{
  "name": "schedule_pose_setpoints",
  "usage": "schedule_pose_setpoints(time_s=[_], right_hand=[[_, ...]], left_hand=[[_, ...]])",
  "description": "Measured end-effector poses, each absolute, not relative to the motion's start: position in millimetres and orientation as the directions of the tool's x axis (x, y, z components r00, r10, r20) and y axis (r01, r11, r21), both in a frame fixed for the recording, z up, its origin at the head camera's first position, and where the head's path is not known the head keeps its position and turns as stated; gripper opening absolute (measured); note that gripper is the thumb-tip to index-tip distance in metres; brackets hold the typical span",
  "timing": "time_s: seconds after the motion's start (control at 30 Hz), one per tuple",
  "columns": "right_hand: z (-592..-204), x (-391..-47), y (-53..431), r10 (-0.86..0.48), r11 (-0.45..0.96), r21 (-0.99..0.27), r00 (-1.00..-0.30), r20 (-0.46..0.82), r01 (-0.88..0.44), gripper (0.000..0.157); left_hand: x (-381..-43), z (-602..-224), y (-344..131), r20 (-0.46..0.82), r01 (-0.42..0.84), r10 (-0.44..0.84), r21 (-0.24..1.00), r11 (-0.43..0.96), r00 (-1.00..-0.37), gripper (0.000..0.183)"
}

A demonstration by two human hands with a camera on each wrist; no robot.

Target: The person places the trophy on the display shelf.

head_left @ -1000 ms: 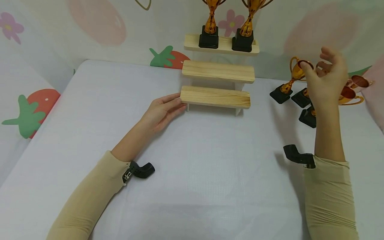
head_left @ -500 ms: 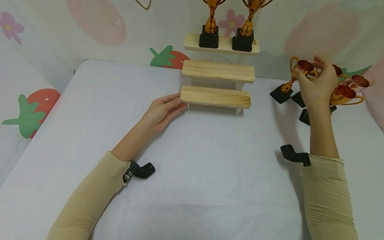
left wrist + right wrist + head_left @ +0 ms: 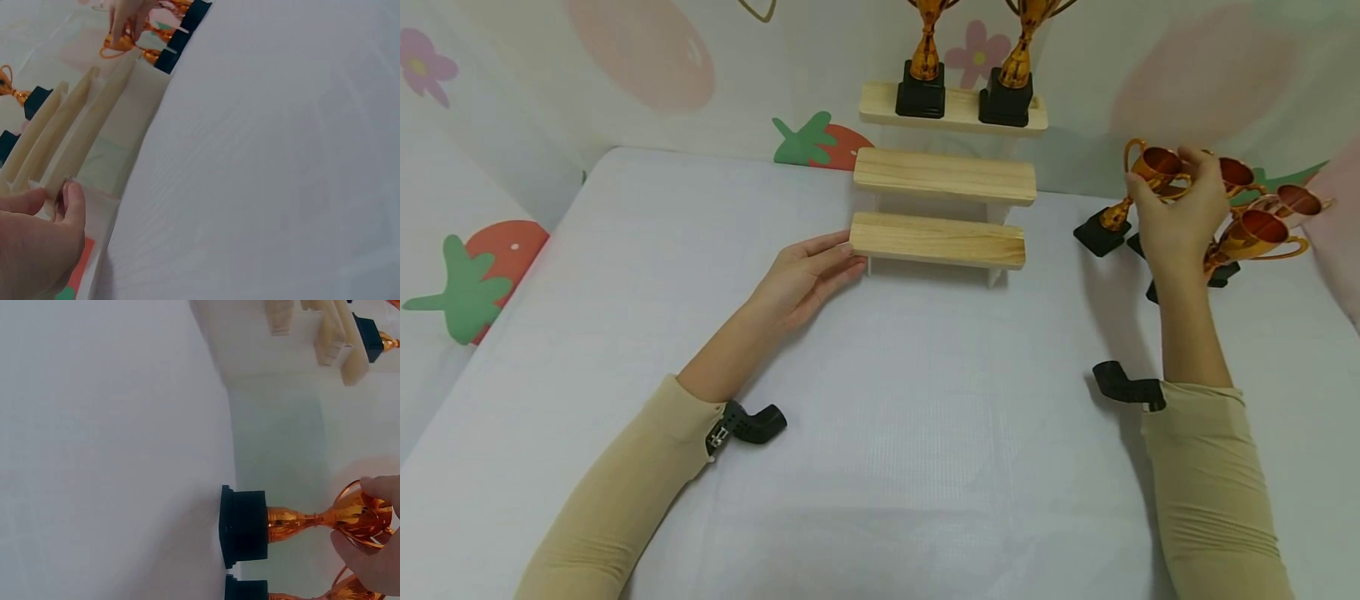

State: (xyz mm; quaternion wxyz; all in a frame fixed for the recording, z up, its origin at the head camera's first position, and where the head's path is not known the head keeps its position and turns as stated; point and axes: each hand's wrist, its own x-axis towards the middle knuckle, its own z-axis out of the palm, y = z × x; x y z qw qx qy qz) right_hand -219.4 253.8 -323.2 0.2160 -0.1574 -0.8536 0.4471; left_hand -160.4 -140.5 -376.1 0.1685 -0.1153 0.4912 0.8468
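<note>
A stepped wooden display stand stands at the back of the table. My left hand pinches the left end of its lowest board; in the left wrist view a finger lies above that board and the thumb against its front. On the right, my right hand holds the cup of a gold trophy with a black base, the leftmost of a group. In the right wrist view, thumb and finger sit on either side of this upright trophy's cup. Its base still stands on the table.
Several more trophies crowd behind and right of my right hand, partly hidden by it. Two gold trophies, a left one and a right one, stand on the top board. A patterned wall covering rises behind the white table.
My right hand has moved left and slightly down, from above the trophy group onto the leftmost trophy's cup, and has taken hold of it. The left hand has stayed on the stand.
</note>
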Motion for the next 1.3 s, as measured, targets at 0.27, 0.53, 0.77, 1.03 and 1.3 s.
schedule_pose_setpoints(time_s=[0.27,0.53,0.77,1.03,1.3], right_hand=[[-327.7,-220.9,253.6,0.486,0.524,-0.852,-0.825,0.287,0.013,0.053],[-320.8,-218.7,251.3,0.479,0.540,-0.842,-0.826,0.297,0.010,0.052],[-311.2,-216.5,249.2,0.472,0.444,-0.896,-0.842,0.260,-0.027,0.051],[-302.2,-212.4,246.8,0.425,0.379,-0.923,-0.873,0.239,-0.067,0.045],[-290.2,-207.2,241.3,0.378,0.350,-0.935,-0.905,0.196,-0.057,0.051]], left_hand=[[-158.9,-374.3,-140.0,-0.364,-0.399,0.166,0.802,-0.446,-0.917,0.048],[-159.0,-374.1,-139.2,-0.358,-0.392,0.164,0.799,-0.456,-0.919,0.048],[-160.1,-376.0,-140.3,-0.367,-0.402,0.170,0.791,-0.462,-0.915,0.050],[-160.1,-376.4,-139.7,-0.366,-0.397,0.161,0.793,-0.461,-0.917,0.049],[-160.4,-376.3,-139.8,-0.365,-0.397,0.162,0.791,-0.465,-0.917,0.049]])
